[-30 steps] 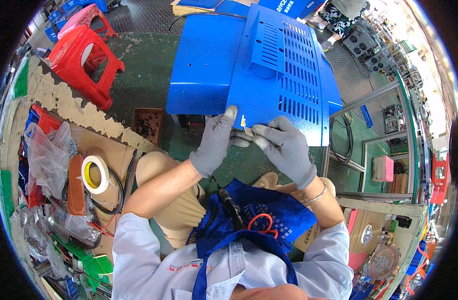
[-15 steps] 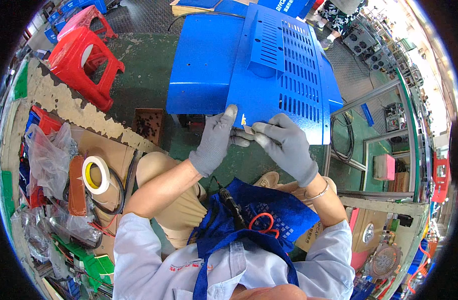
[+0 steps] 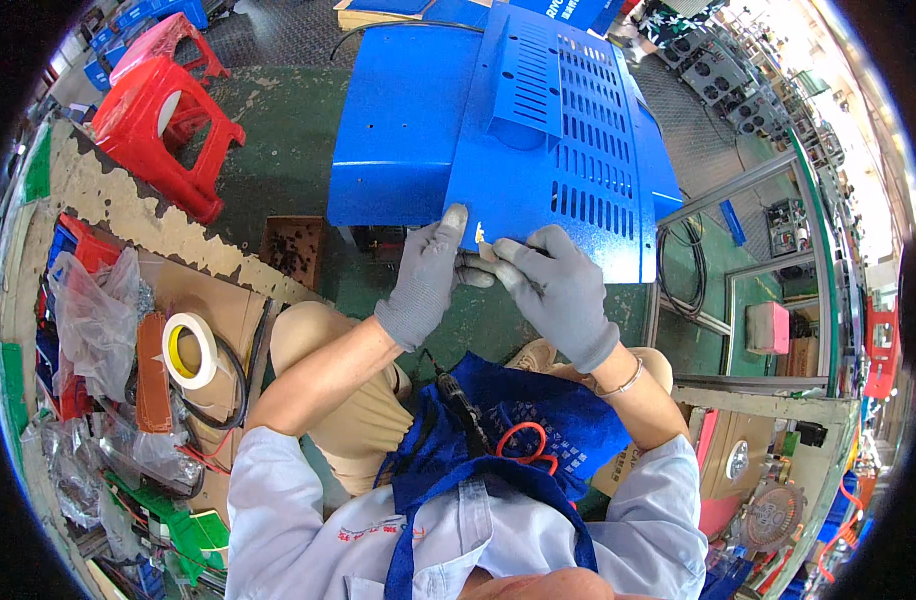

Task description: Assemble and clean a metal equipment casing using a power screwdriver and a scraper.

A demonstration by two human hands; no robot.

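A blue sheet-metal cover (image 3: 513,185) with rows of slots lies before me, its near edge toward my body. Grey knit gloves are on both hands. My left hand (image 3: 426,270) grips that near edge, thumb on the top face and the other fingers beneath. Just right of the thumb is a small pale yellowish patch (image 3: 480,233) on the blue surface. My right hand (image 3: 560,295) is closed in a pinch on a small flat tan piece (image 3: 487,252), held against the edge beside the patch. What the piece is cannot be made out.
A power screwdriver (image 3: 461,405) and a red coiled cord (image 3: 523,440) lie on my lap. At left, a bench carries a tape roll (image 3: 206,350) and plastic bags (image 3: 96,320). Red stools (image 3: 143,120) and a box of small dark parts (image 3: 293,250) stand beyond; a metal frame (image 3: 728,325) is at right.
The tan piece has tilted more upright in my right hand's pinch, and that hand has shifted slightly left. My left hand keeps its grip on the cover's edge.
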